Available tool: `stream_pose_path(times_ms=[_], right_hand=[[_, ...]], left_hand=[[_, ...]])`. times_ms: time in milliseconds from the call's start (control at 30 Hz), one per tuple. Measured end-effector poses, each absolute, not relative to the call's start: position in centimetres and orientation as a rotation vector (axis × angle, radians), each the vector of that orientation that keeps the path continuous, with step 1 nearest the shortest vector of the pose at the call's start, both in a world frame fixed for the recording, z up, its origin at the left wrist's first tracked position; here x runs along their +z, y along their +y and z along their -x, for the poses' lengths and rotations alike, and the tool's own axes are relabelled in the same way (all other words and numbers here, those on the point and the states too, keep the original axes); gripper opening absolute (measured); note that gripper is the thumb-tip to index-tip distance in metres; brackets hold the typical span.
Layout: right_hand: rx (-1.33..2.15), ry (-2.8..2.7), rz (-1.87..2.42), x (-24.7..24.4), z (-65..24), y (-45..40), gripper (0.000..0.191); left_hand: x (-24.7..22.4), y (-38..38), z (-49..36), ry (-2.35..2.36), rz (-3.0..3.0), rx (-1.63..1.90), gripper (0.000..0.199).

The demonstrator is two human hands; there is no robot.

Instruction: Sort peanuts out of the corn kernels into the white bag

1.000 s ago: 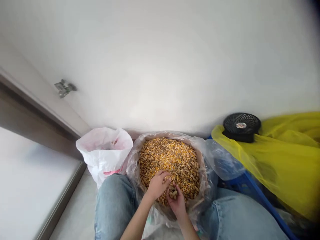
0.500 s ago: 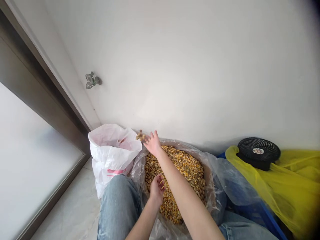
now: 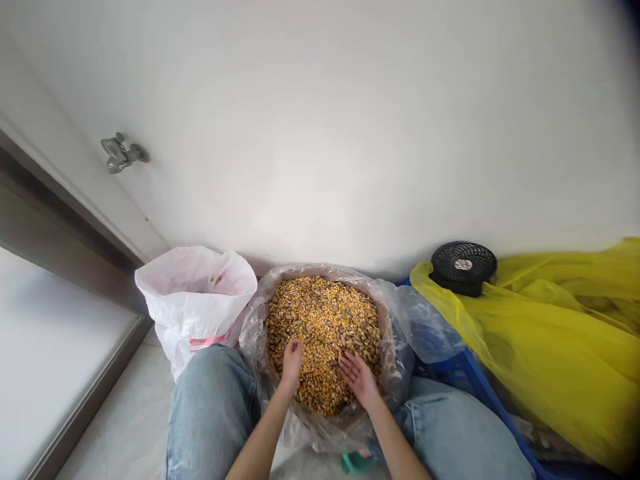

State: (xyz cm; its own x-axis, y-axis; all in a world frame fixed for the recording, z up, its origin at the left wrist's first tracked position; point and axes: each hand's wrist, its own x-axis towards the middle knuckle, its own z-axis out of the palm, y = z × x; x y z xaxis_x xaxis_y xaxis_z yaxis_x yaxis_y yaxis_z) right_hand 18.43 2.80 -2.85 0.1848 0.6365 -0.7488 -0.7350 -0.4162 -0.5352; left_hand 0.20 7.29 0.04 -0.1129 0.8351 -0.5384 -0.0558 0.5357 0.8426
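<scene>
A clear plastic bag [image 3: 253, 320], its mouth spread wide, holds a mix of yellow corn kernels [image 3: 320, 310] and larger brown pieces that look like peanuts in the shell. Over the left part of the mix is my left hand [image 3: 293, 361], fingers curled together; what lies inside them is hidden. My right hand [image 3: 359, 379] rests at the right side of the heap, palm turned inward, fingers stretched out and touching or just above the pieces. Left of the bag stands an open white woven sack [image 3: 200, 313] with red print.
A tap [image 3: 123, 153] sticks out of the white wall. To the right, yellow netting [image 3: 555, 347] and a black plastic basket [image 3: 463, 267] lie over a blue crate [image 3: 480, 387]. My knees flank the bag. A door frame [image 3: 75, 407] runs along the left.
My right hand, which was tossing several brown pieces toward the white sack, is back over the mix on the right. My left hand has curled closed. The view has shifted right.
</scene>
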Motion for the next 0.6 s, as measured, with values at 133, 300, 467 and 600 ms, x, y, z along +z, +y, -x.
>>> stream_pose_path(times_ms=[133, 300, 467, 600], right_hand=[[1.396, 0.16, 1.262, -4.6, -16.1, 0.1, 0.018], [1.385, -0.043, 1.236, -4.6, -13.0, -0.4, 0.021], [1.416, -0.082, 1.308, -4.7, -12.6, 0.2, 0.023], [1.4, -0.075, 1.332, -5.1, -12.7, 0.4, 0.024]], left_hand=[[-2.0, 8.3, 0.5, 1.695, -1.224, 0.739, 0.027], [-1.5, 12.2, 1.0, 1.809, -1.748, 0.531, 0.056], [-1.3, 16.9, 1.1, 1.672, -2.141, 0.141, 0.075], [-2.0, 19.4, 1.5, 1.564, -2.241, -0.094, 0.089]])
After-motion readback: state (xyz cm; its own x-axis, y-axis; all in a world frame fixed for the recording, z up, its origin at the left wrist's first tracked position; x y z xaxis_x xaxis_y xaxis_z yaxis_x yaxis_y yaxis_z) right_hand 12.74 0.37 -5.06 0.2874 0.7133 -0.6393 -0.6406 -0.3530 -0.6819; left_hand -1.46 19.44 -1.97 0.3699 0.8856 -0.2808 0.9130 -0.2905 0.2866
